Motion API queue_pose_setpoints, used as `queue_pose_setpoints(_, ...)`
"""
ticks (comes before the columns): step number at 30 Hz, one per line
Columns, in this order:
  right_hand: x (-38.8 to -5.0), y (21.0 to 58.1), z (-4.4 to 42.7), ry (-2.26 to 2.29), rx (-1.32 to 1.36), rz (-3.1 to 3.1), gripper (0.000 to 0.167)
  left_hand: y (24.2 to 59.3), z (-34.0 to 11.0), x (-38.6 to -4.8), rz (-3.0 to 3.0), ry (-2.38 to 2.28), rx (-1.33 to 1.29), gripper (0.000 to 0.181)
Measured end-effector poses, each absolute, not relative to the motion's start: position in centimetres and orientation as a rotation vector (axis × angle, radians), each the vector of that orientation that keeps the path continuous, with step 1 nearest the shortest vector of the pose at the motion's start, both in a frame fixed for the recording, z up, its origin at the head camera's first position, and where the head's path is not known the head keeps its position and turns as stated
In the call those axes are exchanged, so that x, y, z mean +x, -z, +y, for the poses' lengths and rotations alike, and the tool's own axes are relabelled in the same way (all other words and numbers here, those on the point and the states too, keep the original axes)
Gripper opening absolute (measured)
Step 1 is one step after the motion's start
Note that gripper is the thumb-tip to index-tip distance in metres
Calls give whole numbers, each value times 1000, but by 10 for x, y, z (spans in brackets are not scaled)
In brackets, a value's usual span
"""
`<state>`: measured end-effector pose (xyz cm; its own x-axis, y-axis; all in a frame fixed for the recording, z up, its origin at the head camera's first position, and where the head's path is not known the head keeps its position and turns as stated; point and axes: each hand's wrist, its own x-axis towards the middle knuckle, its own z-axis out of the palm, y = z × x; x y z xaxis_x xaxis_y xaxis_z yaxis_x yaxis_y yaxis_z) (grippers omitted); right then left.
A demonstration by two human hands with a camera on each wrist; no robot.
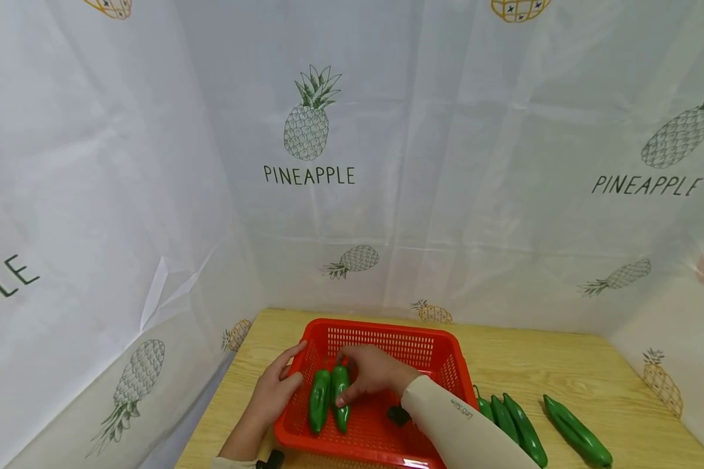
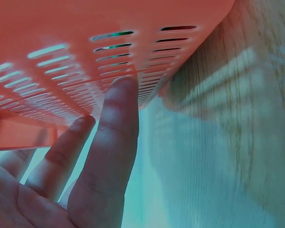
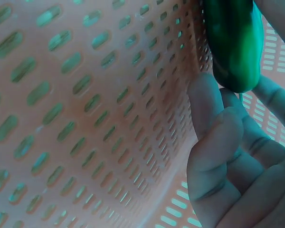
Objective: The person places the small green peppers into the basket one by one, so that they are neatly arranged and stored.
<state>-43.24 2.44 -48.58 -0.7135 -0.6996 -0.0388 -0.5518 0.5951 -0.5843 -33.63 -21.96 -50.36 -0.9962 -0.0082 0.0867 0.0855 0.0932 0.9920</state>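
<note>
In the holey red plastic basket [image 1: 381, 324], the right hand's [image 1: 377, 370] fingers gripped a long, shiny green pepper [image 1: 338, 383] beside another pepper [image 1: 319, 402]; the left hand's [image 1: 273, 392] open fingers touched the side, perhaps keeping it still.

- The left hand [image 1: 272, 394] is held palm inward, its fingers [image 2: 116, 128] extended and parted, with the left thumb [image 1: 293, 382] set apart from them.
- The left forearm [image 1: 246, 436] is angled upward and inward from the lower edge of the head view.
- The right hand [image 1: 378, 371] is turned leftward, its fingers curled and its thumb [image 1: 346, 396] set opposite.
- The right forearm [image 1: 457, 423] is slanted in from the lower right, covered by a pale sleeve.
</note>
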Motion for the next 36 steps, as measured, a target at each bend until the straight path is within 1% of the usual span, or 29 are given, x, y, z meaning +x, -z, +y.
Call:
queue_pose_setpoints(10, -430, 487, 27, 795, -1054, 2572, 68, 504, -219, -335, -2281, 2070, -62, 66)
queue_pose_setpoints(15, -429, 486, 27, 831, -992, 2538, 69, 502, -219, -334, -2280, 2075, -50, 66)
queue_pose_setpoints(19, -429, 486, 27, 856, -935, 2507, 77, 501, -219, -333, -2279, 2073, -45, 66)
queue_pose_setpoints(23, -428, 484, 28, 877, -931, 2485, 88, 502, -219, -333, -2276, 2075, -41, 65)
queue_pose_setpoints(25, -428, 482, 28, 891, -926, 2475, 92, 502, -219, -333, -2278, 2072, -39, 65)
queue_pose_setpoints(36, -433, 468, 34, 840, -876, 2517, 99, 503, -218, -336, -2355, 1991, -35, 63)
